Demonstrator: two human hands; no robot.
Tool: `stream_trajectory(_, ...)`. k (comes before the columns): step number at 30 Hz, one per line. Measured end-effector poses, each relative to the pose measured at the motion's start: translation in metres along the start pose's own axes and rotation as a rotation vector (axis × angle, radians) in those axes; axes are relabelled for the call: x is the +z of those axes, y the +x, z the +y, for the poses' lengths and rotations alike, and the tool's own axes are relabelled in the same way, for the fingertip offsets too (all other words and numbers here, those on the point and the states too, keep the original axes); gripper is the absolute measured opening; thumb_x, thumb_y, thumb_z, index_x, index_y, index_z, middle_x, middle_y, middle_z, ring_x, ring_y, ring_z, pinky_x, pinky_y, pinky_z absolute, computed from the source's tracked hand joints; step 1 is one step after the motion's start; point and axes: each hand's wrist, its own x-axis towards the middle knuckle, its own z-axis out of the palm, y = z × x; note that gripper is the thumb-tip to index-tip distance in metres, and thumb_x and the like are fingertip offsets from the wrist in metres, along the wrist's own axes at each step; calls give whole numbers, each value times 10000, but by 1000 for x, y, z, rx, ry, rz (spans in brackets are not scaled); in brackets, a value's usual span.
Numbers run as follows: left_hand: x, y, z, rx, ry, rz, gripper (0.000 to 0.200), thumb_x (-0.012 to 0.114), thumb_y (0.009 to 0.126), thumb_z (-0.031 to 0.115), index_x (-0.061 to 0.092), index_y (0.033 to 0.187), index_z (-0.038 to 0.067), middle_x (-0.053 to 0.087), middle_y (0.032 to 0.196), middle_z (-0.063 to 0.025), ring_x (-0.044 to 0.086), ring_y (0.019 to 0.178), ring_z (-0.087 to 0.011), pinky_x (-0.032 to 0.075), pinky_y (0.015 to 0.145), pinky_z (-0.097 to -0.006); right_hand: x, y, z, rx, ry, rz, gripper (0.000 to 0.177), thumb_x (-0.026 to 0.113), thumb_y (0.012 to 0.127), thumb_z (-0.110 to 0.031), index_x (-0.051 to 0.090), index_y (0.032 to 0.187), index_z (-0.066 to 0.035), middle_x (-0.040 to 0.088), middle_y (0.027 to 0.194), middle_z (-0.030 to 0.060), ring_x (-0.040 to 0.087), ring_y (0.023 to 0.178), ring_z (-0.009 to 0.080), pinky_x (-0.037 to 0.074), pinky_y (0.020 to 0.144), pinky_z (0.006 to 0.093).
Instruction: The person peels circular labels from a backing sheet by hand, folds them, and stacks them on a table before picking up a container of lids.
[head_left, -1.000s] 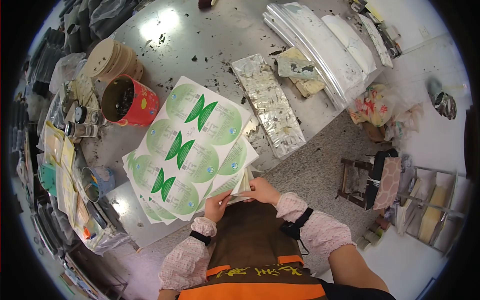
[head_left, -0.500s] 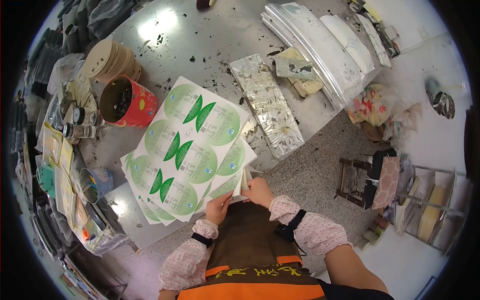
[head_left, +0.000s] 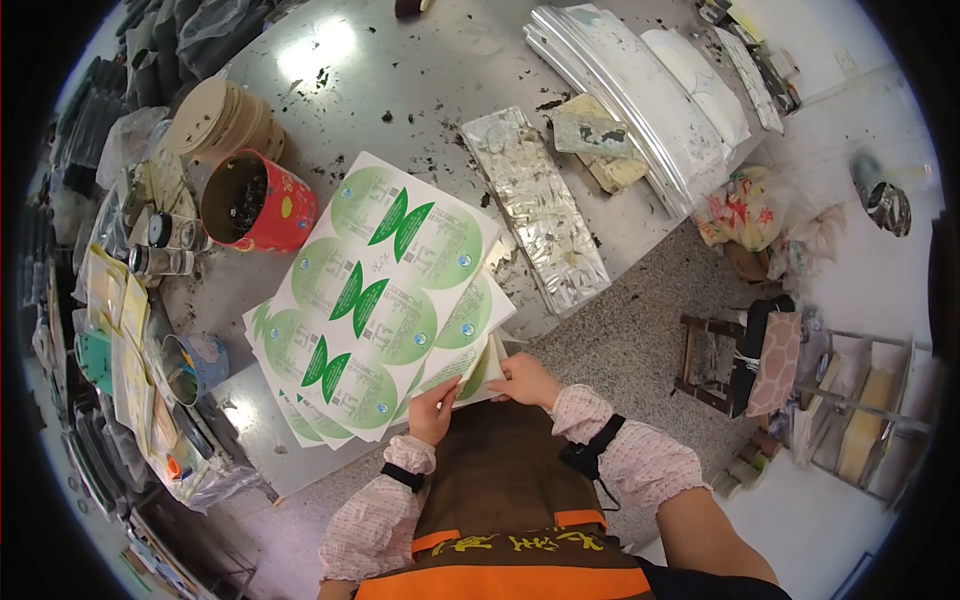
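Fanned sheets of printed round green labels lie in a stack at the near edge of the metal table, the top one carrying paired green half-moon shapes. At the stack's lower right corner, my left hand is closed in a pinch on the edge of a label sheet. My right hand grips a lifted, curled corner of a sheet just beside it. Pale paper with some green shows between the two hands. Parts of the lower sheets are hidden under the top one.
A red bucket stands left of the stack, with round discs behind it and glass jars beside it. A foil-covered board lies to the right. Beyond the table edge is a stool. Dark scraps litter the tabletop.
My right hand has moved slightly right, away from my left hand. The gap between them is wider, and more of the lifted corner shows. The stack looks almost unchanged.
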Motion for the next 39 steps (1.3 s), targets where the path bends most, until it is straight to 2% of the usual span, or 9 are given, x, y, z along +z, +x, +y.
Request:
stream_trajectory(7, 6, -3, -3, 107, 74, 28, 227, 665, 870, 16, 692, 1095, 1, 720, 974, -181, 721, 843, -241, 545, 769, -320, 13, -3, -28, -15, -392, 147, 380, 760, 830, -238, 669, 741, 121, 655, 589, 145, 695, 527, 194, 540, 476, 292)
stream_trajectory(10, 5, -4, 0, -8, -1, -10, 238, 677, 861, 17, 692, 1098, 6, 720, 962, -176, 722, 853, -266, 547, 781, -324, 16, -6, -34, 14, -239, 173, 401, 772, 819, -248, 658, 702, 118, 649, 584, 149, 692, 521, 198, 538, 466, 296)
stream_trajectory(16, 1, -1, -4, 130, 126, -39, 230, 700, 858, 53, 699, 1086, 28, 716, 960, -176, 717, 839, -290, 558, 738, -342, 14, -1, -14, -88, -427, 193, 385, 765, 809, -266, 675, 741, 102, 662, 645, 193, 702, 587, 236, 565, 562, 330)
stream_trajectory(19, 0, -1, -4, 150, 108, 13, 227, 686, 861, 28, 700, 1088, 22, 715, 971, -183, 715, 857, -299, 555, 753, -343, 6, 0, -5, -55, 33, -11, 289, 746, 820, -174, 682, 799, 107, 690, 694, 171, 716, 638, 214, 573, 574, 316)
stream_trajectory(22, -1, -1, -2, 101, 48, 34, 227, 671, 869, 12, 700, 1094, 19, 714, 978, -191, 714, 875, -305, 551, 768, -340, -2, -2, -3, -7, 208, -93, 248, 738, 819, -134, 686, 846, 108, 699, 715, 166, 723, 643, 217, 581, 578, 316)
stream_trajectory(28, -2, -2, 1, 56, 31, 22, 213, 661, 880, 6, 698, 1090, 8, 718, 976, -188, 716, 876, -289, 550, 775, -333, 11, -3, -28, 37, -150, 54, 263, 746, 835, -121, 682, 878, 130, 704, 719, 151, 707, 590, 179, 567, 514, 274)
stream_trajectory(34, 0, -2, 2, 40, 27, 24, 210, 665, 880, 9, 695, 1087, 2, 722, 955, -174, 717, 850, -269, 551, 765, -323, 15, -1, -28, -2, -353, 133, 343, 753, 836, -213, 694, 850, 125, 682, 633, 151, 700, 542, 198, 554, 488, 283)
stream_trajectory(37, -1, -2, 3, -21, -25, -9, 222, 688, 868, 18, 694, 1089, 2, 726, 947, -157, 717, 841, -244, 551, 759, -318, 17, -2, -28, 20, -256, 156, 363, 753, 839, -232, 693, 842, 126, 678, 633, 152, 695, 533, 195, 553, 476, 289)
stream_trajectory(39, 0, -4, -2, -3, -31, -15, 235, 701, 859, 22, 693, 1093, 3, 728, 944, -149, 717, 837, -230, 552, 754, -318, 19, 0, -18, -40, -267, 205, 454, 772, 802, -334, 681, 750, 108, 642, 591, 168, 680, 525, 259, 551, 502, 341)
